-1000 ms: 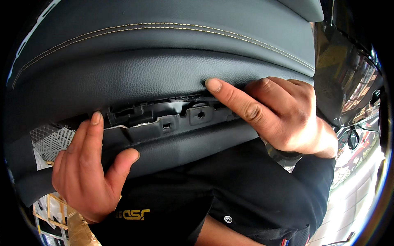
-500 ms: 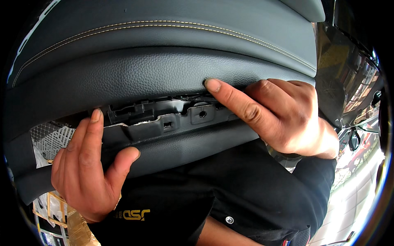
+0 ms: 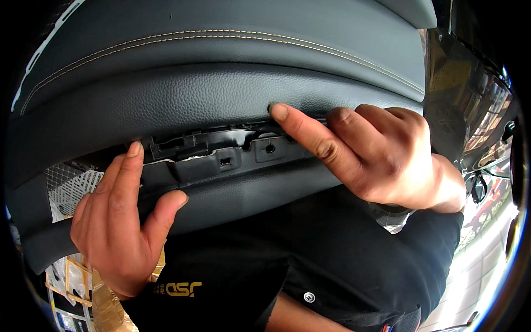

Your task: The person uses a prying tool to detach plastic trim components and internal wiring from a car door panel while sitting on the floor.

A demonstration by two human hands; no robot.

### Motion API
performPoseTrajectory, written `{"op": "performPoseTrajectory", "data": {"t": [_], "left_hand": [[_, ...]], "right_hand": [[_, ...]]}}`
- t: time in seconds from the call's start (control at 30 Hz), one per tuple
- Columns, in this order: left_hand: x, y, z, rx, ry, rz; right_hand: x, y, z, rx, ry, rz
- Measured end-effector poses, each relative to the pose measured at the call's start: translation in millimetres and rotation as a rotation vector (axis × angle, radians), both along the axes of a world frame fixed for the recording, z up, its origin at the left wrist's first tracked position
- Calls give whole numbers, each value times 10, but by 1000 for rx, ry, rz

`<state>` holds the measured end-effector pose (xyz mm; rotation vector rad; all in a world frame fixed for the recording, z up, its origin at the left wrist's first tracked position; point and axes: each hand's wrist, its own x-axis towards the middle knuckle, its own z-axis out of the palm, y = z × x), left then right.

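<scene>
A black, grained trim panel (image 3: 210,94) lies across the view. Beneath its lower edge, a gap exposes a black plastic bracket strip (image 3: 254,155) with a square and a round hole. Below the strip runs a smooth padded black section (image 3: 243,193). My left hand (image 3: 119,221) is spread at the left end of the gap, index fingertip by the panel's edge, thumb on the padded section. My right hand (image 3: 376,155) reaches in from the right. Its index finger is stretched out with the tip on the grained panel; the other fingers are bent, their tips hidden.
Two rows of pale stitching (image 3: 221,34) cross the upper dark panel. White mesh material (image 3: 74,191) shows left of my left hand. Gold-coloured wrapping (image 3: 108,301) is at the lower left. A glossy dark surface (image 3: 470,83) stands at the right, above light floor tiles (image 3: 470,276).
My right index fingertip has shifted slightly left and up. My left hand has moved a little right and up. The bracket strip sits slightly nearer the grained panel.
</scene>
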<state>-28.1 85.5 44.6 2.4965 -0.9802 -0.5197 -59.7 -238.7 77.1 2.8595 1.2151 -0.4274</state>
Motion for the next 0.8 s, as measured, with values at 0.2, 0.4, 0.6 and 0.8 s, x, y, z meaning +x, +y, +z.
{"op": "performPoseTrajectory", "data": {"t": [0.2,0.4,0.6,0.8], "left_hand": [[-3,-30,43,49,-22,-6],[-17,-11,36,49,-39,-8],[-11,-20,14,44,-39,-12],[-4,-29,36,50,-33,-17]], "right_hand": [[-31,-77,-67,42,-77,21],[-1,-80,-98,177,17,-106],[7,-67,-74,147,39,-101],[-46,-42,-104,61,-102,-11]]}}
